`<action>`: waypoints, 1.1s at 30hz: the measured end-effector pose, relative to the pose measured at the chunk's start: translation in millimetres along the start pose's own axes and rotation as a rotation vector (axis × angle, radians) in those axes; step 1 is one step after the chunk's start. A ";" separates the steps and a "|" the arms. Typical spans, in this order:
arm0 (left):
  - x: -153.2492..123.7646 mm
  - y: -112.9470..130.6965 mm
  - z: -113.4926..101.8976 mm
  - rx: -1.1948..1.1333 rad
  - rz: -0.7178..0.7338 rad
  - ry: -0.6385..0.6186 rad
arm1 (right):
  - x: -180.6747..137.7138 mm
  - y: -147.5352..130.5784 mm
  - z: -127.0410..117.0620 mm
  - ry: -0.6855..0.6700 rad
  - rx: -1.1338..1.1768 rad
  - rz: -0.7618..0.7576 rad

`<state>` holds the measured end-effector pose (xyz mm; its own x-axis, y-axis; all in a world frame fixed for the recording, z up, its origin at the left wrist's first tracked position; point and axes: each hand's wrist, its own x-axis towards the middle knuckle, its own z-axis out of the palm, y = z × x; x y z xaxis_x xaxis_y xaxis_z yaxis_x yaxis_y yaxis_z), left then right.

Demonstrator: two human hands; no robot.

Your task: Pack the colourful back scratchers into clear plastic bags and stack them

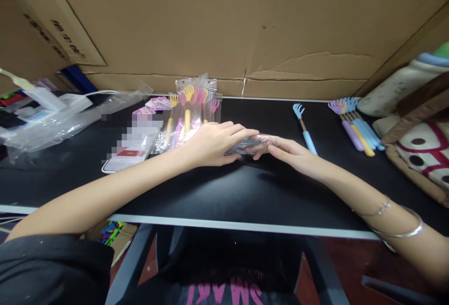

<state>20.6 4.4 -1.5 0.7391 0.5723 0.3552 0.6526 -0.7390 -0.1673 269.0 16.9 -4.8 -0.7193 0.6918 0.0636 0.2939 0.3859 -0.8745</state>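
Hands loosely closed around clear plastic

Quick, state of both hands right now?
Left hand: fingers extended over the clear plastic; whether it grips cannot be told.
Right hand: closed, holding the plastic's end between thumb and fingers.

pretty much a makeshift desk workspace, can't tell if home or workshop, with cardboard walling in a black table, bagged back scratchers and some loose ones
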 end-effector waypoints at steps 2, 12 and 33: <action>-0.2 0.3 0.3 0.001 -0.004 0.003 | 0.2 -0.4 0.2 0.000 -0.002 -0.004; -0.5 0.0 0.9 0.030 -0.005 0.012 | 0.5 -0.6 -1.6 0.074 -0.001 0.003; -0.7 -4.8 1.0 0.081 0.004 0.084 | -23.7 16.3 -87.0 0.531 -0.888 0.460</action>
<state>17.1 7.8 -1.9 0.7273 0.5348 0.4301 0.6634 -0.7084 -0.2410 345.6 59.9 21.2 -0.1316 0.9698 0.2052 0.9567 0.1785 -0.2301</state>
